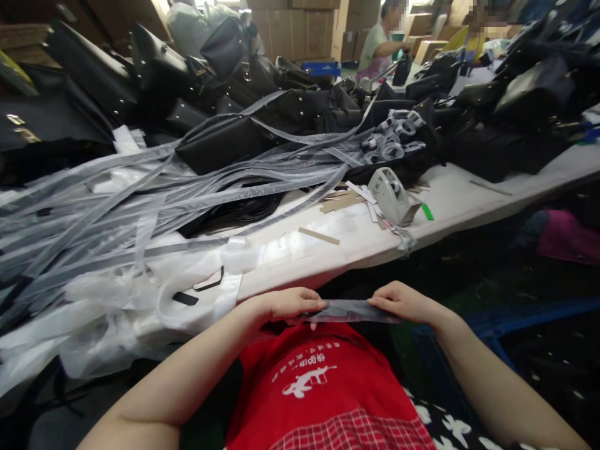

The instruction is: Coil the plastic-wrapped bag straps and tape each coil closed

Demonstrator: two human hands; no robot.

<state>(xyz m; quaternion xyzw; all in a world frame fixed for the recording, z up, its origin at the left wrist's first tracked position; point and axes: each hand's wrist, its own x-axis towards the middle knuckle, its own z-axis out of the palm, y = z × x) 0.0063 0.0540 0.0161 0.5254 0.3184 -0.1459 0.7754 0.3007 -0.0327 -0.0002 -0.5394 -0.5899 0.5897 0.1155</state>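
Note:
Stretched between my two hands, just above the red apron (328, 356), is a dark strap in a clear plastic sleeve (347, 310). My left hand (291, 304) grips its left end with fingers closed around it. At the other end my right hand (398, 301) pinches the strap between thumb and fingers. Both hands are off the table, in front of its near edge. Many similar plastic-sleeved straps (210, 187) lie in a long tangled heap on the table to the left, with coiled ends and buckles (391, 137) at their right.
A grey tape dispenser (391, 194) stands near the edge of the white table (281, 256), beside cardboard strips (344, 201). Black bags (225, 81) are piled behind. Crumpled white plastic (117, 306) hangs over the left edge. A blue crate (492, 328) is at my right; a person (379, 47) works at the back.

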